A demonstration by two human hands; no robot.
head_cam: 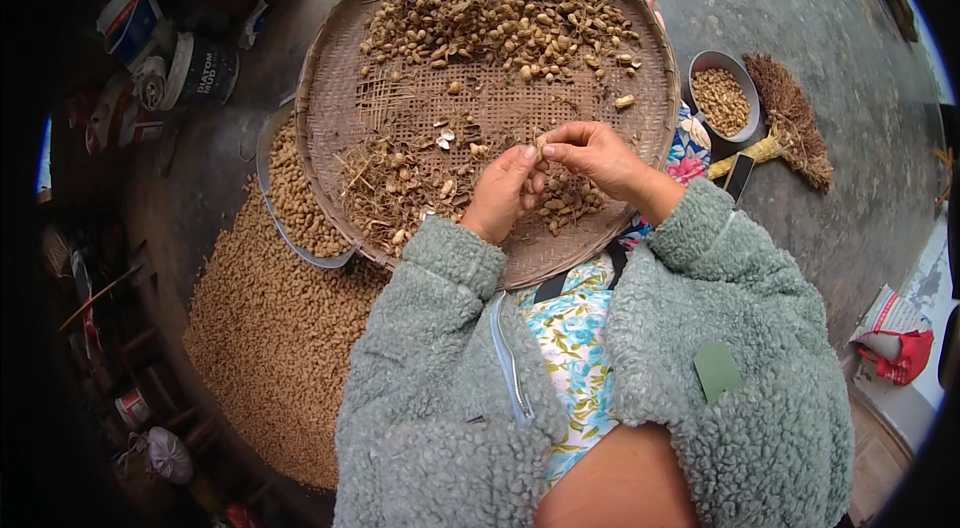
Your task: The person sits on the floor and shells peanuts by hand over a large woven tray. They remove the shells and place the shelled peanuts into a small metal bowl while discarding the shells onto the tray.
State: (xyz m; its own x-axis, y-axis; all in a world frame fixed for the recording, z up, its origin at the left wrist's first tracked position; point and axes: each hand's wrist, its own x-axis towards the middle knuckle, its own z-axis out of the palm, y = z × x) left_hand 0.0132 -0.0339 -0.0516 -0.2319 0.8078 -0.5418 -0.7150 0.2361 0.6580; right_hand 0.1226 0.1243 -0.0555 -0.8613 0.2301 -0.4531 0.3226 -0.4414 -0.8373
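A round woven bamboo tray [525, 269] lies before me. Over its near part my left hand [504, 192] and my right hand [596, 155] meet, fingertips pinching a small peanut or piece of shell [540, 143] between them. Unshelled peanuts mixed with dry stalks form a large pile [495, 10] at the tray's far side. Below my hands are more peanuts with brown debris [566, 204], and straw-like scraps with shells [397, 183] spread to the left. An opened white-lined shell [445, 138] rests near the middle.
At the left, a basin of peanuts [300, 190] adjoins a big peanut heap [277, 348] on the floor. Buckets [202, 70] stand beyond. On the right are a metal pot of shelled peanuts [720, 102], a bristle broom [791, 119] and a dark phone-like object [739, 177].
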